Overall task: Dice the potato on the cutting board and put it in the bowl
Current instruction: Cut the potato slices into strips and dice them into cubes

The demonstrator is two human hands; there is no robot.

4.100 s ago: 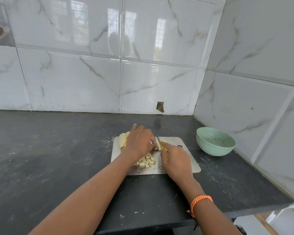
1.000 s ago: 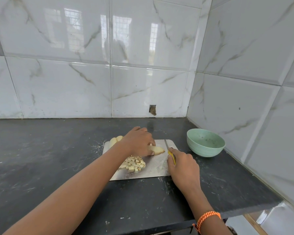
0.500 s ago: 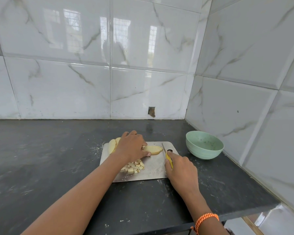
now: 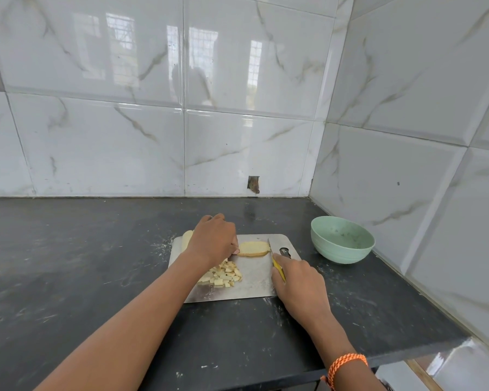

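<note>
Left hand (image 4: 212,241) fingers curled down, tips pinching the left end of a potato slab (image 4: 253,248), holding it flat on the cutting board (image 4: 254,280). Right hand (image 4: 299,286) fingers wrapped tight round the yellow handle of a knife (image 4: 275,258), thin grey blade pointing away, edge standing just beside the slab's right end; cannot tell if blade touches it. Slab: pale yellow, oblong, rounded ends, smooth cut top, lying crosswise on far half of board. Diced potato (image 4: 223,275): loose heap of small pale cubes, some with darker flecks, on the board's near-left part, partly hidden by left wrist. More potato slices (image 4: 187,240) poke out behind the left hand at board's far-left corner, mostly covered. Board is thin, grey, metallic-looking, rounded corners, scuffed matte face, small slot hole near the right edge by the blade. Bowl (image 4: 342,239), mint green, smooth with faint ribs outside, round, sits on the worktop (image 4: 82,263) right of board, well apart from the potato, near the corner wall; a few specks inside. Worktop dark stone, scratched, dusty white smears. Walls (image 4: 110,136) glossy white marble-pattern tiles, small chipped hole (image 4: 253,184) low on back wall. Orange braided wristband (image 4: 346,365) on right wrist.
</note>
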